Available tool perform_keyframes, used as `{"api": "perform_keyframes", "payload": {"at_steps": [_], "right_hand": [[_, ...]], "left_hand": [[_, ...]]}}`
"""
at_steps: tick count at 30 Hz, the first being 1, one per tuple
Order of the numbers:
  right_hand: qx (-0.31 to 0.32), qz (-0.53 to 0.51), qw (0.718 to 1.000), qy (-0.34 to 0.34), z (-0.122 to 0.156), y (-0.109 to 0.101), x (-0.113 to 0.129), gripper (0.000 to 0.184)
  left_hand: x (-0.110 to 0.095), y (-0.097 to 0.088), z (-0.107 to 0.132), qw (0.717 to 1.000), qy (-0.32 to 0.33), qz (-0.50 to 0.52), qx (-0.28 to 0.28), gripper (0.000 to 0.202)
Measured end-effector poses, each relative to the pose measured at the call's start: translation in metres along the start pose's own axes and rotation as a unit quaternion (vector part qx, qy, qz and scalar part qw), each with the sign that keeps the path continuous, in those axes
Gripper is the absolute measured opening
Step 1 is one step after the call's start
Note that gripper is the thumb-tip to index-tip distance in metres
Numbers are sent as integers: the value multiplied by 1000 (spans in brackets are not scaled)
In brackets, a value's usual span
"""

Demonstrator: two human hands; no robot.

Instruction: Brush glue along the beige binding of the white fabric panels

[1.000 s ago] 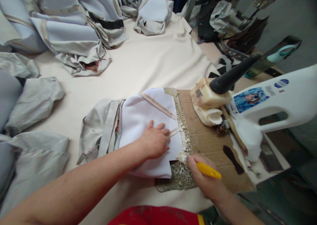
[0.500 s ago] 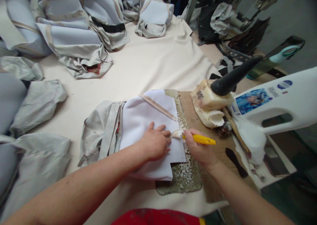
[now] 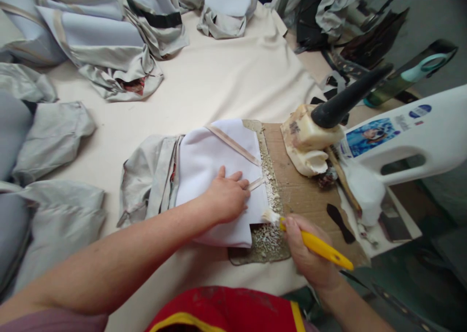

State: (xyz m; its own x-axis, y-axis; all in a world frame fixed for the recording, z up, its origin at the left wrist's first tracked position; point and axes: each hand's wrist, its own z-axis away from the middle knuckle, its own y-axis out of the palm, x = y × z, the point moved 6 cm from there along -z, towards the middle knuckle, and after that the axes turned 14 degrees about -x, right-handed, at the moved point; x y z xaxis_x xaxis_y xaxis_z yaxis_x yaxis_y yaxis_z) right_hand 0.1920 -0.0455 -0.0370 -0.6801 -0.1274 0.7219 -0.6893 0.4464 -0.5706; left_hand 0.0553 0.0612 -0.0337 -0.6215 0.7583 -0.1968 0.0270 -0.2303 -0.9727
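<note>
My left hand (image 3: 226, 196) lies flat, fingers spread, pressing down a white fabric piece (image 3: 211, 169) with beige trim strips. That piece rests partly on a glue-crusted mat (image 3: 268, 237) over brown cardboard (image 3: 304, 200). A yellow-handled brush (image 3: 315, 244) is gripped in my right hand (image 3: 310, 259), and its white bristles touch the fabric's right edge near the lower corner. A grey garment (image 3: 146, 188) lies bunched under the white piece at its left.
A glue-caked container with a black handle (image 3: 314, 137) stands on the cardboard, beside a large white plastic jug (image 3: 408, 137). Grey-and-white fabric pieces (image 3: 95, 45) are piled across the far left of the cream-covered table (image 3: 226, 83). Scissors (image 3: 412, 76) lie at right.
My right hand drew the brush back down along the fabric's right edge, from beside my left fingertips to the lower corner. My left hand stayed pressed on the fabric.
</note>
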Motion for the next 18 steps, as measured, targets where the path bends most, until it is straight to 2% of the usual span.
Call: {"api": "perform_keyframes", "payload": {"at_steps": [2, 4, 6, 8, 9, 11, 14, 16, 18], "right_hand": [[8, -3, 1000, -11, -2, 3, -3, 27], [46, -9, 999, -21, 4, 5, -8, 28], [70, -4, 997, -8, 9, 1, -14, 30], [44, 12, 998, 34, 1, -11, -25, 33], [13, 18, 998, 65, -10, -20, -33, 35], [-80, 21, 988, 129, -42, -39, -53, 38], [-208, 30, 961, 182, -98, -62, -89, 41], [-229, 59, 952, 196, -127, -68, -112, 39], [-200, 101, 954, 197, -143, -64, -126, 38]], "left_hand": [[-8, -9, 8, 999, -3, -35, -2, 34], [-17, -15, 23, 999, -1, -53, -7, 45], [-24, -14, 45, 999, -1, -53, -6, 66], [-25, -4, 68, 998, -8, -61, -7, 82], [-24, 3, 78, 997, -15, -73, -16, 81], [-19, 13, 92, 993, -35, -101, -57, 61], [-14, 19, 98, 984, -52, -127, -110, 44], [-14, 17, 98, 983, -46, -137, -111, 43], [-14, 9, 100, 981, -38, -149, -120, 41]]}}
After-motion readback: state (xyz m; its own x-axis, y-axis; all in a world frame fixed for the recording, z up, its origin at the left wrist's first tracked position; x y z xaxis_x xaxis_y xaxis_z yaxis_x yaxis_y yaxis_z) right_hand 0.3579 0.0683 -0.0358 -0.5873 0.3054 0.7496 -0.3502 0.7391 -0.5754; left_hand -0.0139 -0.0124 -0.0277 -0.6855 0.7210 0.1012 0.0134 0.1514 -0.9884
